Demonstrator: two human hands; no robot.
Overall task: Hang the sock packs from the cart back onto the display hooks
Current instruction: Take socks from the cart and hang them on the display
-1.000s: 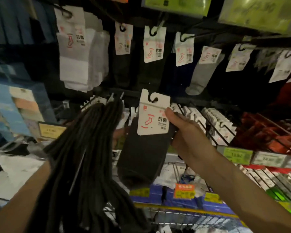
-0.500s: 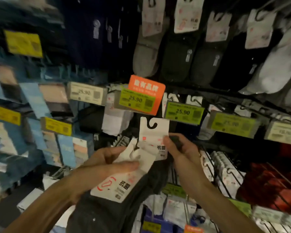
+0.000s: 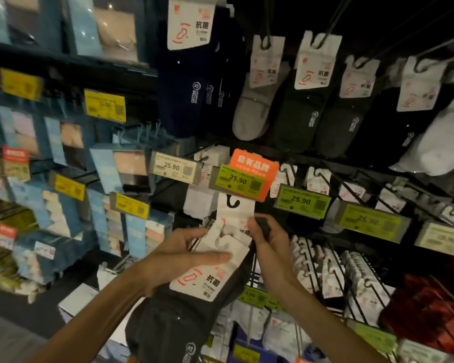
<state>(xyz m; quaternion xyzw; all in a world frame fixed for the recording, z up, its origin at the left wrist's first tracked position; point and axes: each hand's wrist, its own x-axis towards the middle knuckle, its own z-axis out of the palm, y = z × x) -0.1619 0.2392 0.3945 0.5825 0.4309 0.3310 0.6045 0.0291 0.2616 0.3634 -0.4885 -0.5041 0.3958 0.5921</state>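
**Dim sock aisle: one pack held up under the green tag**

Shelving wall, low light. Far left: blue boxed packs point(image 3: 50, 205) behind yellow price tags. Left hand point(image 3: 184, 255) sits low at centre, fingers wrapped behind and thumb pressed flat across the white card of a dark sock bundle point(image 3: 194, 297). Judged to be reserve stock, kept close so the next pack is within reach.

Just above it, a single sock pack point(image 3: 236, 216) stands upright, its hook cutout on top, nearly touching the green price tag point(image 3: 237, 180). Right hand point(image 3: 270, 239) pinches that card's right edge between thumb and fingers, forearm rising from lower right. Likely purpose: lining the cutout up with a hook behind the tag, though that hook's tip is not visible. Further right, wire hooks point(image 3: 311, 260) carry rows of white-carded packs.
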